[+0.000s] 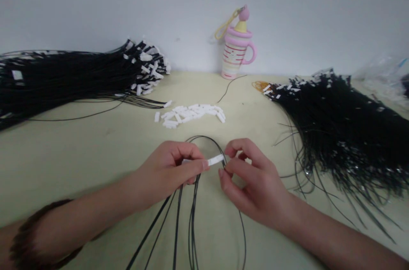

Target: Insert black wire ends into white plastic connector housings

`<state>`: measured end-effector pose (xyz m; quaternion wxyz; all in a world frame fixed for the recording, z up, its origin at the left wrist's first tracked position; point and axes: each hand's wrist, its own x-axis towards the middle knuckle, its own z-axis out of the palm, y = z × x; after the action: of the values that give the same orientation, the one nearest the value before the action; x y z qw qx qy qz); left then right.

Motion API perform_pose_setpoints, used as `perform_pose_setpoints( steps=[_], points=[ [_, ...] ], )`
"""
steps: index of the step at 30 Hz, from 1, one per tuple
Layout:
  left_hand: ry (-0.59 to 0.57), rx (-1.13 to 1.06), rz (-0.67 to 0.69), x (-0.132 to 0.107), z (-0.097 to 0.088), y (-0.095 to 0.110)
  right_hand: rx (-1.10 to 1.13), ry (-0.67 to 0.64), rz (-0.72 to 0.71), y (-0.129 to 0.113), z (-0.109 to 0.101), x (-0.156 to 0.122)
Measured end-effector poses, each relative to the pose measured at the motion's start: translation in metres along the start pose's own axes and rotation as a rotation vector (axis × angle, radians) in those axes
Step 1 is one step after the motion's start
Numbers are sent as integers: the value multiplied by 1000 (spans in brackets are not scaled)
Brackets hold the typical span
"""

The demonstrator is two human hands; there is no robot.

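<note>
My left hand (171,170) pinches a small white clip (215,160) together with several thin black cords (191,214) that run down toward me. My right hand (247,176) is closed in a pinch right at the clip's free end, where a black cord loop (207,139) arcs over behind both hands. A heap of loose white clips (190,115) lies on the table just beyond the hands.
A large bundle of black cords with white clips (79,76) lies at the back left. Another bundle (338,121) spreads at the right. A pink and white cup-shaped toy (235,50) stands by the wall. Clear plastic bags (383,74) sit far right on the pale yellow table (96,150).
</note>
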<state>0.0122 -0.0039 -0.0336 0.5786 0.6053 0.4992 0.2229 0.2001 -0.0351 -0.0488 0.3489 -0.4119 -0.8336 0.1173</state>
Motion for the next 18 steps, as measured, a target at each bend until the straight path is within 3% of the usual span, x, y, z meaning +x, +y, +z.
perform_pose_setpoints(
  steps=[5,13,18],
  points=[
    [-1,35,26,1,-1,-4,51,-23,-114,-1,1,0],
    [-12,50,45,1,0,-4,84,-20,-82,-2,3,2],
    [17,-83,37,1,-1,-4,112,30,-56,3,5,0]
  ],
)
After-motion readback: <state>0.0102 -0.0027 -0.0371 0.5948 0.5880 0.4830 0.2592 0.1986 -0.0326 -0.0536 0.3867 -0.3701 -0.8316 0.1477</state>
